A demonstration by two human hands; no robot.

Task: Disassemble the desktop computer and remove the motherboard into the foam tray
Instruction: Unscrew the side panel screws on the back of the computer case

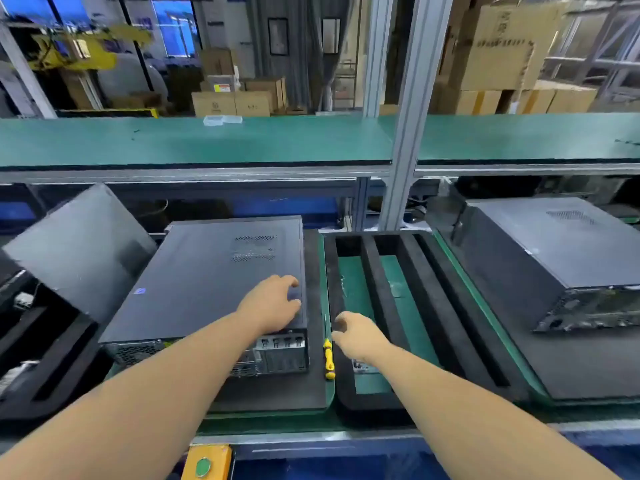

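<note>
A black desktop computer (207,282) lies on its side on a dark mat at the near left of the green desk (242,140), side panel still on. The left hand (272,306) rests flat and spread on the panel's near right corner. The right hand (356,336) hovers empty, fingers loosely curled, just beside a yellow screwdriver (328,358). The black foam tray (388,306) sits to the right. The steel case looks heavy, stiff and smooth; its edges probably offer the best hold.
</note>
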